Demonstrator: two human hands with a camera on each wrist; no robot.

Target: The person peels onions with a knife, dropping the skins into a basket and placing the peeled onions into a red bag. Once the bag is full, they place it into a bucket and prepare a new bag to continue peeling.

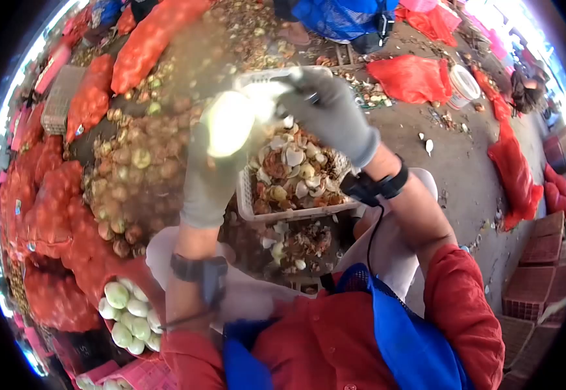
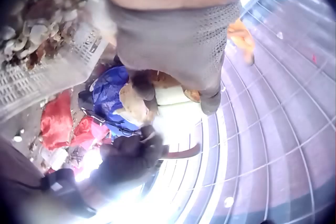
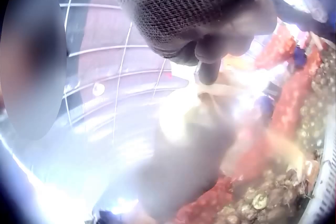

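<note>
The white crate (image 1: 245, 195) sets its near rim across the centre of the head view, with floor (image 1: 458, 162) stretching to its right. Heaped onions (image 1: 140, 175) crowd its left; red sacks (image 1: 52, 201) line the left edge. Peelings (image 1: 296, 166) fill the crate. Above it, the left hand (image 1: 211, 188) grips what, through glare, looks like a pale onion (image 1: 231, 123); the right hand (image 1: 335, 117) closes narrowly round a bladed tool (image 2: 182, 152) just beside it.
</note>
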